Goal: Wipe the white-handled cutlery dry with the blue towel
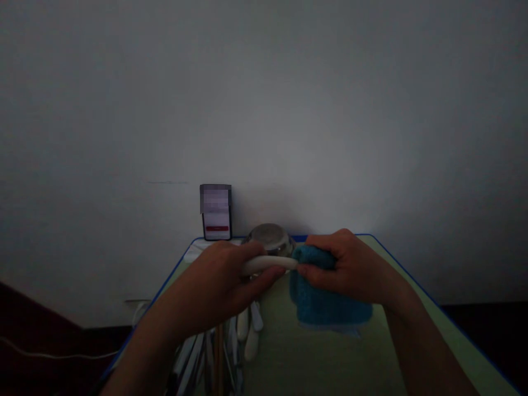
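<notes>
A utensil with a smooth white handle (pixel 270 263) is held level above the table. My left hand (pixel 225 278) is closed around the handle, thumb and fingers along it. At the handle's right end, my right hand (pixel 344 264) grips a blue cloth (pixel 330 305), which hangs below the fingers. The cloth and hand cover that end, so the utensil's kind cannot be seen. Behind the hands, an upside-down metal bowl (pixel 270 237) rests near the table's back edge.
Several utensils (pixel 218 352) lie in a row at the left of the pale green table (pixel 322 363), partly behind my left arm. A phone (pixel 216 213) stands upright against the wall (pixel 289 110). A white cable (pixel 78 356) runs left of the table.
</notes>
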A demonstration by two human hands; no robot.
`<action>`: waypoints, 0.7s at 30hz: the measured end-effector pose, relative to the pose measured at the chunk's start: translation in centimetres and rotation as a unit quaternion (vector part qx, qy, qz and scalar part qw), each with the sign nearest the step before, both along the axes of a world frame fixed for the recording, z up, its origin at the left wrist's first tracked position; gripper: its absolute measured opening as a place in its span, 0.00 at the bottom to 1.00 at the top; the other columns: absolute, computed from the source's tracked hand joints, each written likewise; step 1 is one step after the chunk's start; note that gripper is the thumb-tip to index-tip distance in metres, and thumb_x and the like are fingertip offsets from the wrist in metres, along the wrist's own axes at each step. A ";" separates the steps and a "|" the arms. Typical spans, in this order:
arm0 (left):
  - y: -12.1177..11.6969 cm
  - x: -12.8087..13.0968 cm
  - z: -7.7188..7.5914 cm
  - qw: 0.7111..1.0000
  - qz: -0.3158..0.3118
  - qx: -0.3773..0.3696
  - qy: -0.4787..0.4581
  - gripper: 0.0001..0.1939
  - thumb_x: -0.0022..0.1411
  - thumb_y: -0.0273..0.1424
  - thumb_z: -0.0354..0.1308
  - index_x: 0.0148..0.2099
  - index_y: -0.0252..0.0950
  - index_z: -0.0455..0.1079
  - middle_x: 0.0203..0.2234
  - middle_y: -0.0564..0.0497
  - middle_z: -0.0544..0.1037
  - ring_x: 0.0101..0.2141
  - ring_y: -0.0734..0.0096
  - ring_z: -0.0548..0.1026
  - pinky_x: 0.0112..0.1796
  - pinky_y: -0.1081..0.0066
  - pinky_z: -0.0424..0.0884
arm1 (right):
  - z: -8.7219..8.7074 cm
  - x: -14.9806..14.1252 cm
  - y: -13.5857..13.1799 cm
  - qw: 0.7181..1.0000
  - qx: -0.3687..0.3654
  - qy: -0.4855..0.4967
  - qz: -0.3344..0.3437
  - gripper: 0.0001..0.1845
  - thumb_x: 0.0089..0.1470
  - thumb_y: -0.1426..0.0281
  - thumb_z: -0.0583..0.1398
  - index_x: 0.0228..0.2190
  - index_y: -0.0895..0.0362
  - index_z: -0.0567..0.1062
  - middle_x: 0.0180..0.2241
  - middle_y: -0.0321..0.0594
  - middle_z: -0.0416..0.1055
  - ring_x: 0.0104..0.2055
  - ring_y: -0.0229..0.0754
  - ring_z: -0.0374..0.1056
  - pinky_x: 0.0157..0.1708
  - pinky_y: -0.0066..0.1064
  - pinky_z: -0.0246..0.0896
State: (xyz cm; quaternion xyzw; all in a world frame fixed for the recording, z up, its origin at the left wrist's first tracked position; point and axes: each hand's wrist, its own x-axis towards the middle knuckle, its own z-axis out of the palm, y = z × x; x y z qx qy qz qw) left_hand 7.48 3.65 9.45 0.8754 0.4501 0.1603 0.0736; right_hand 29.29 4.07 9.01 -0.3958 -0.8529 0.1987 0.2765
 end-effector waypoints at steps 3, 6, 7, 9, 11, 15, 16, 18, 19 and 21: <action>-0.1 -0.1 0.0 1.000 -0.004 0.002 -0.002 0.18 0.63 0.44 0.47 0.34 0.36 0.69 0.21 0.53 0.72 0.22 0.73 0.69 0.22 0.75 0.56 | 0.0 0.0 0.0 1.000 0.001 -0.002 -0.001 0.07 0.49 0.68 0.59 0.23 0.58 0.70 0.17 0.26 0.58 0.19 0.27 0.52 0.16 0.18 0.47; -0.2 -0.2 -0.1 1.000 -0.001 0.000 -0.001 0.18 0.63 0.44 0.47 0.33 0.36 0.69 0.20 0.53 0.72 0.22 0.73 0.69 0.22 0.75 0.57 | 0.0 0.0 0.0 1.000 0.000 -0.003 0.002 0.07 0.49 0.67 0.59 0.24 0.58 0.70 0.17 0.26 0.58 0.18 0.27 0.52 0.16 0.18 0.47; -0.2 -0.2 -0.1 1.000 0.000 -0.001 -0.002 0.18 0.63 0.45 0.47 0.33 0.36 0.69 0.20 0.53 0.72 0.22 0.73 0.68 0.22 0.75 0.57 | 0.0 0.0 0.1 1.000 -0.001 -0.002 0.003 0.07 0.49 0.67 0.59 0.24 0.58 0.70 0.17 0.26 0.58 0.18 0.27 0.52 0.16 0.18 0.47; -0.2 -0.1 0.0 1.000 -0.002 -0.004 -0.003 0.18 0.63 0.44 0.47 0.34 0.36 0.69 0.20 0.53 0.72 0.22 0.73 0.68 0.22 0.75 0.57 | 0.0 0.0 0.1 1.000 -0.005 -0.003 0.002 0.07 0.49 0.68 0.59 0.24 0.58 0.70 0.17 0.26 0.58 0.18 0.27 0.52 0.16 0.18 0.46; -0.1 0.0 0.1 1.000 -0.005 -0.004 -0.002 0.18 0.63 0.44 0.47 0.34 0.36 0.69 0.21 0.53 0.72 0.22 0.74 0.68 0.22 0.76 0.57 | 0.0 0.0 0.2 1.000 -0.006 -0.007 -0.002 0.06 0.49 0.68 0.59 0.24 0.58 0.71 0.17 0.26 0.59 0.18 0.27 0.52 0.16 0.18 0.46; -0.1 0.0 0.2 1.000 -0.003 -0.008 0.005 0.18 0.63 0.44 0.46 0.35 0.36 0.69 0.21 0.53 0.72 0.22 0.73 0.69 0.22 0.76 0.57 | 0.2 -0.1 0.2 1.000 -0.006 -0.008 -0.001 0.07 0.49 0.68 0.59 0.24 0.58 0.71 0.17 0.26 0.59 0.19 0.27 0.52 0.16 0.18 0.47; -0.1 0.0 0.2 1.000 -0.004 -0.009 0.006 0.18 0.64 0.44 0.46 0.35 0.36 0.69 0.21 0.53 0.72 0.22 0.73 0.69 0.22 0.76 0.57 | 0.2 -0.1 0.1 1.000 -0.008 -0.008 0.000 0.07 0.49 0.68 0.59 0.24 0.58 0.71 0.17 0.26 0.59 0.19 0.27 0.52 0.16 0.18 0.47; -0.1 0.0 0.1 1.000 -0.006 -0.010 0.008 0.19 0.63 0.44 0.46 0.35 0.36 0.69 0.21 0.53 0.72 0.22 0.73 0.69 0.23 0.76 0.58 | 0.1 -0.1 0.1 1.000 -0.012 -0.005 0.003 0.07 0.49 0.68 0.59 0.24 0.58 0.71 0.18 0.26 0.59 0.19 0.27 0.52 0.16 0.18 0.47; -0.1 0.0 0.1 1.000 -0.007 -0.010 0.007 0.19 0.63 0.44 0.46 0.36 0.36 0.69 0.21 0.53 0.72 0.22 0.73 0.69 0.23 0.76 0.58 | 0.1 -0.1 0.1 1.000 -0.012 -0.004 0.005 0.07 0.49 0.68 0.59 0.24 0.58 0.71 0.18 0.26 0.59 0.19 0.27 0.52 0.17 0.18 0.47; 0.0 0.1 0.0 1.000 -0.008 -0.011 0.008 0.19 0.64 0.44 0.45 0.36 0.36 0.69 0.21 0.53 0.72 0.22 0.73 0.69 0.23 0.76 0.58 | 0.0 0.0 0.1 1.000 -0.012 -0.006 0.008 0.07 0.50 0.68 0.59 0.25 0.58 0.71 0.18 0.27 0.59 0.19 0.27 0.53 0.17 0.19 0.47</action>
